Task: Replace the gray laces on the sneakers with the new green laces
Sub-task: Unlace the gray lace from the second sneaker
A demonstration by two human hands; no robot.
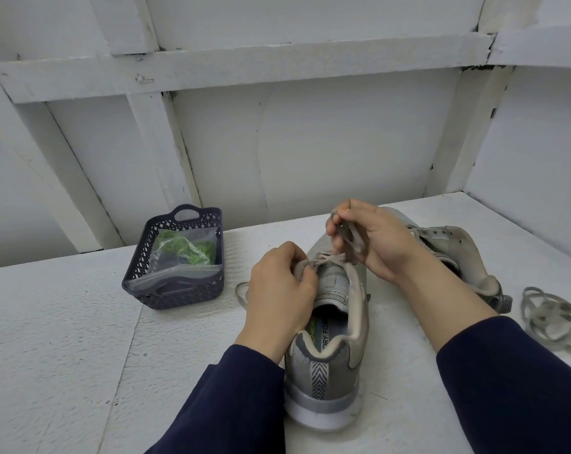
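A gray sneaker (326, 365) stands in front of me, heel toward me, its gray lace (325, 258) still threaded over the tongue. My left hand (279, 293) grips the shoe's left eyelet edge, fingers curled on it. Above the toe, my right hand (369, 240) pinches a raised loop of the gray lace. One loose lace end (241, 293) trails on the table left of the shoe. The second sneaker (458, 253) lies on its side at the right, without a lace. A pulled-out gray lace (553, 317) lies bundled at the far right. The green laces (186, 249) sit bagged in a basket.
The dark perforated plastic basket (176, 293) stands at the left on the white table (64, 322). A white panelled wall (310, 142) rises right behind the table. The table's right edge runs close to the bundled lace.
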